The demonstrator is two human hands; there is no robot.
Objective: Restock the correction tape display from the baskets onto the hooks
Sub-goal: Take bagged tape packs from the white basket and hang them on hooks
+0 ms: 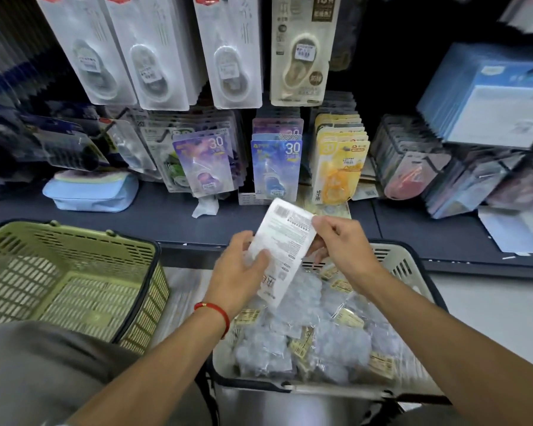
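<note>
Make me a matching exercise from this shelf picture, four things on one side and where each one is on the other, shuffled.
Things:
1. white pack
2. green basket
3. light blue pouch
4. yellow packs

Places:
A. hanging on a lower hook, right of the blue packs
B. lying on the shelf, at left
C. held in both hands, left hand and right hand
D. on the floor, at left

Pairs: 1-C, 2-D, 3-B, 4-A

slotted plastic basket (pixel 74 272), glossy clear-wrapped packets (pixel 320 342)
</note>
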